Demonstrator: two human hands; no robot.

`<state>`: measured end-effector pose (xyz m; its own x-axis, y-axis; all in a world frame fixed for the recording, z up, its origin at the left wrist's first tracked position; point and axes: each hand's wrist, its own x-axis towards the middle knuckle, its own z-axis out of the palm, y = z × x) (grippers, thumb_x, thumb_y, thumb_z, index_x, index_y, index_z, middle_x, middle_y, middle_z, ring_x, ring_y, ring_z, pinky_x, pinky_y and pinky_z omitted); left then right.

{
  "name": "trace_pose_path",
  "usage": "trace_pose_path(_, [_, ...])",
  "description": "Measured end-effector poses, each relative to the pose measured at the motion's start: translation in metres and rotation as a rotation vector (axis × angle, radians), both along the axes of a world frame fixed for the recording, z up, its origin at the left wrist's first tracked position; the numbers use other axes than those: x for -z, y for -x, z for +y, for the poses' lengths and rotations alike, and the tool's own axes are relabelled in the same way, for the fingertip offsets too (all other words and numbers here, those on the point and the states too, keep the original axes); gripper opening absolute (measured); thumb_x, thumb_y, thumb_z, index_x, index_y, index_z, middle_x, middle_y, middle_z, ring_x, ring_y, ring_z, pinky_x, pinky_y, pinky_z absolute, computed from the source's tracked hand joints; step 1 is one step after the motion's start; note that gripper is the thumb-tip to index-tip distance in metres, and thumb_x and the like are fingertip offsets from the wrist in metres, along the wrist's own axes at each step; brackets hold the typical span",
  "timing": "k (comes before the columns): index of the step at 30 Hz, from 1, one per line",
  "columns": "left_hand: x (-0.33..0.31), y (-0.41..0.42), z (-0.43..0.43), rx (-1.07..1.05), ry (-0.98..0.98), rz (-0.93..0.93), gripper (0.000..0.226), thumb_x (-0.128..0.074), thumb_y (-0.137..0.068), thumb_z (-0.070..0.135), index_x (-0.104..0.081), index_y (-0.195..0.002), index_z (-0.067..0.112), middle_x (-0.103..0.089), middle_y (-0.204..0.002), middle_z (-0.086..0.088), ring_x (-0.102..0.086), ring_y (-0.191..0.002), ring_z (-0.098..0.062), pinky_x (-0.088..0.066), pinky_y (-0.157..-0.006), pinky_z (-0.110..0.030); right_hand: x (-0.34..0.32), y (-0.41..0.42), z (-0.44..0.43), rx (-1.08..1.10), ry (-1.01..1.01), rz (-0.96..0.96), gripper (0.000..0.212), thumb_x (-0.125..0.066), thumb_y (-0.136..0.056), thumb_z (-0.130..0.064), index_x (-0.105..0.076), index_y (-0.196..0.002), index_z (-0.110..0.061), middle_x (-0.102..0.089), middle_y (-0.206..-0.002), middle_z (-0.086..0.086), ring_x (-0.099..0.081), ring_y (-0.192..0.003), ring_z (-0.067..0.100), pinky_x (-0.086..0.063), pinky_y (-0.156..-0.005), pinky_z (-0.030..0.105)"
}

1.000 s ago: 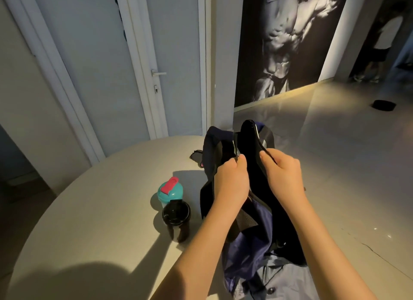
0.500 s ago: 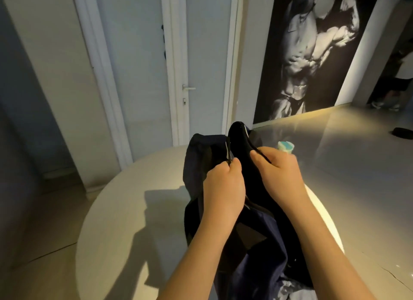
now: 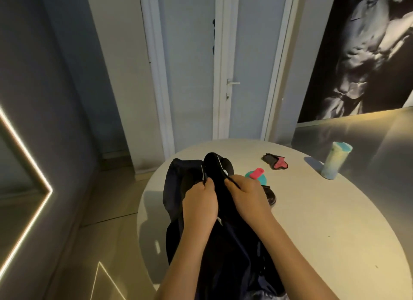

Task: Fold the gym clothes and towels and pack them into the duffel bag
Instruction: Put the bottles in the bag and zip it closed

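Teal shaker lid [image 3: 254, 177] — pale tumbler [image 3: 336, 161], glove [image 3: 275, 161]

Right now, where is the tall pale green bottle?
In the head view the bottle stands near the far right edge of the table, right of the black-and-pink glove.

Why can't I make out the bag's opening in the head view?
Head view: warm light from the right lights both the left hand and right hand sharply, but the dark bag they grip reads near-black, folds lost; it casts a shadow leftward on the table; floor at right shows glare; door frames bow from wide-angle distortion.
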<state>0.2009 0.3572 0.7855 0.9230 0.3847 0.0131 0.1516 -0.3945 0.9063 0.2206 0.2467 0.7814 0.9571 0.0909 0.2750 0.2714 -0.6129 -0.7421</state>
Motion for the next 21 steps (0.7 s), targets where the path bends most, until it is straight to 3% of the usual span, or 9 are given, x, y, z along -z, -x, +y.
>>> trace_pose_path(3, [0.011,-0.013,0.017,0.006,0.010,0.010,0.040,-0.034,-0.101,0.029,-0.053,-0.071,0.011,-0.055,-0.073,-0.008,-0.060,-0.084,-0.033,-0.039,-0.069,-0.037,0.014,-0.015,0.015,0.005,0.013,0.015,0.025,-0.047,-0.096,-0.028,-0.063,-0.081,-0.016,-0.061,-0.070,0.000,-0.058,-0.069,0.018,-0.040,-0.061,0.029])
trace_pose_path(6, [0.026,-0.031,0.031,-0.010,0.017,0.010,0.040,-0.035,-0.102,0.027,-0.060,-0.094,-0.003,-0.062,-0.095,-0.024,-0.058,-0.095,-0.039,-0.041,-0.073,-0.036,0.025,-0.033,0.025,0.028,0.068,0.007,0.027,-0.043,-0.098,-0.030,-0.063,-0.090,-0.015,-0.064,-0.077,0.002,-0.060,-0.071,0.018,-0.042,-0.063,0.027])
trace_pose_path(9, [0.049,-0.048,0.041,-0.025,0.030,0.058,0.043,-0.037,-0.101,0.032,-0.061,-0.112,-0.001,-0.063,-0.110,-0.021,-0.058,-0.104,-0.037,-0.043,-0.080,-0.034,0.043,-0.049,0.031,0.042,0.157,0.028,0.027,-0.040,-0.100,-0.031,-0.062,-0.102,-0.014,-0.059,-0.077,-0.001,-0.059,-0.076,0.017,-0.046,-0.068,0.028])
trace_pose_path(14, [0.096,-0.068,0.054,0.057,-0.026,0.259,0.043,-0.031,-0.102,0.032,-0.054,-0.123,0.003,-0.059,-0.118,-0.017,-0.056,-0.109,-0.032,-0.044,-0.091,-0.038,0.087,-0.062,0.032,-0.006,0.304,0.148,0.033,-0.034,-0.101,-0.034,-0.056,-0.122,-0.021,-0.066,-0.111,0.003,-0.063,-0.098,0.020,-0.049,-0.089,0.033])
trace_pose_path(16, [0.110,-0.069,0.056,0.157,-0.056,0.255,0.043,-0.030,-0.102,0.033,-0.045,-0.135,0.012,-0.056,-0.124,-0.009,-0.054,-0.113,-0.025,-0.043,-0.095,-0.035,0.099,-0.062,0.031,-0.015,0.339,0.162,0.036,-0.034,-0.101,-0.037,-0.052,-0.129,-0.024,-0.065,-0.114,0.001,-0.062,-0.101,0.018,-0.047,-0.087,0.029])
trace_pose_path(18, [0.119,-0.058,0.054,0.269,0.090,0.182,0.049,-0.034,-0.100,0.041,-0.031,-0.146,0.027,-0.047,-0.138,0.000,-0.047,-0.122,-0.016,-0.037,-0.098,-0.030,0.113,-0.057,0.029,-0.034,0.322,0.165,0.040,-0.033,-0.100,-0.042,-0.047,-0.134,-0.029,-0.064,-0.119,-0.002,-0.060,-0.106,0.015,-0.045,-0.087,0.029])
trace_pose_path(21, [0.143,-0.040,0.048,0.363,0.006,0.146,0.071,-0.040,-0.094,0.055,0.000,-0.150,0.039,-0.010,-0.158,0.009,-0.024,-0.142,-0.015,-0.024,-0.110,-0.032,0.137,-0.046,0.021,-0.029,0.345,0.195,0.046,-0.029,-0.098,-0.048,-0.037,-0.141,-0.034,-0.053,-0.136,-0.005,-0.044,-0.128,0.013,-0.024,-0.111,0.040])
